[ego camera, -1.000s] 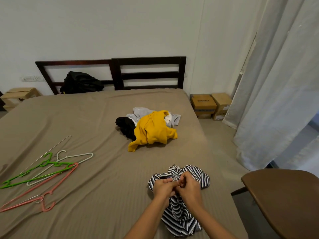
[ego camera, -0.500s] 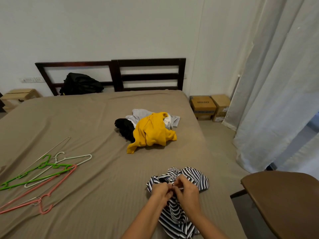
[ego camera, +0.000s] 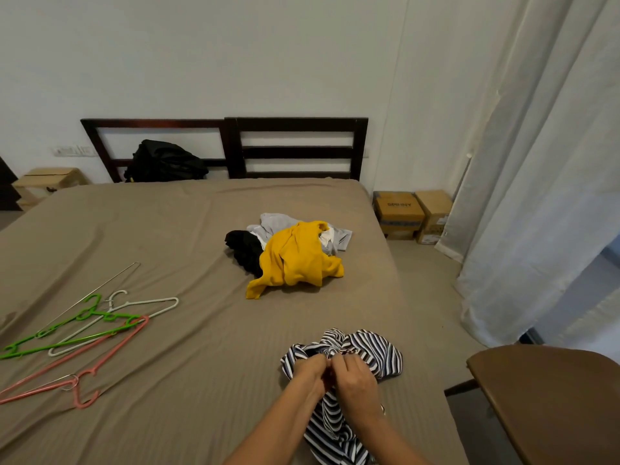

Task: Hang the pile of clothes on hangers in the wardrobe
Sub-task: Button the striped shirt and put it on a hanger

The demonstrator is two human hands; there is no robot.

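The bed (ego camera: 167, 236) fills most of your view, and everything the task needs lies on its brown sheet (the wardrobe itself is nowhere in sight). A brown chair (ego camera: 550, 397) stands just off the bed's near right corner.

The pile (ego camera: 302, 263) lies towards the middle of the bed. A yellow top (ego camera: 295, 260) is on it, with a black piece (ego camera: 245, 250) at its left edge and grey and white cloth showing behind. It is well apart from your hands.

The hangers (ego camera: 110, 318) lie in a loose fan near the left edge: a green one, a white one, a pink one and a thin wire one. None has a garment on it.

The striped garment (ego camera: 379, 350) lies bunched on the near edge of the bed, right in front of you and away from the pile. You look to be at the preparing step for this one piece, working at its bunched top edge and not yet hanging it. Next, the neck should be opened and a hanger fetched from the left, which means freeing one hand and reaching across the sheet.

Your left hand (ego camera: 310, 372) and right hand (ego camera: 355, 380) are pressed close together over the stripes. Both have their fingers curled in and pinch a small fold of the cloth where the fingertips meet. Whether a button or clasp sits in that pinch is too small to tell.
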